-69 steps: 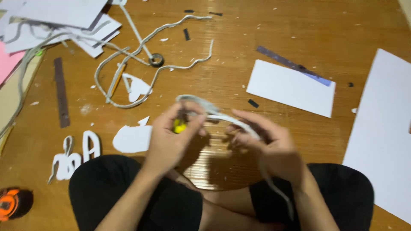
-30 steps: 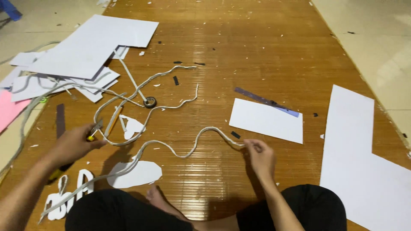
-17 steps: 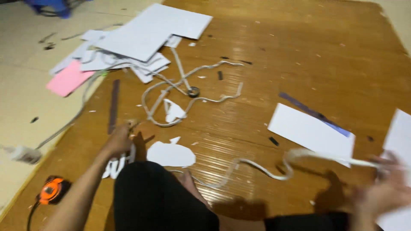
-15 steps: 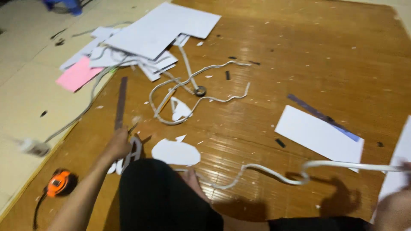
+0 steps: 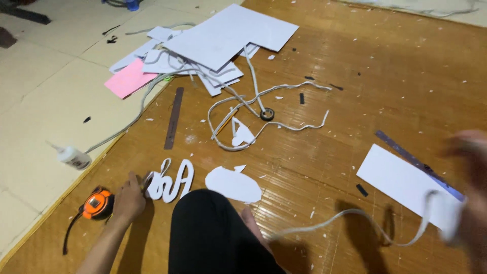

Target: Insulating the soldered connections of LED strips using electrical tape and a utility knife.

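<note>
My left hand [image 5: 129, 200] rests low on the wooden mat, fingers closed around a small cutter whose tip pokes out toward the white cut-out letters [image 5: 170, 185]. An orange tape measure [image 5: 96, 204] lies just left of that hand, touching or nearly touching it. My right hand [image 5: 472, 198] is a blur at the right edge, gripping one end of a long white strip [image 5: 355, 218] that curves back across the mat toward my black-clad knee [image 5: 213, 233].
A white oval cut-out [image 5: 233, 183] lies by my knee. Farther off are a tangle of white strips [image 5: 284, 127] around a small tape roll [image 5: 267, 114], a dark ruler [image 5: 174, 117], a glue bottle [image 5: 73, 157], stacked white boards [image 5: 228, 40], a pink sheet [image 5: 129, 78], and a white sheet [image 5: 406, 185] over a purple ruler [image 5: 406, 152].
My left hand has moved down and left, away from the strips to beside the tape measure. My right hand has pulled the strip's end far to the right. The view has swung left.
</note>
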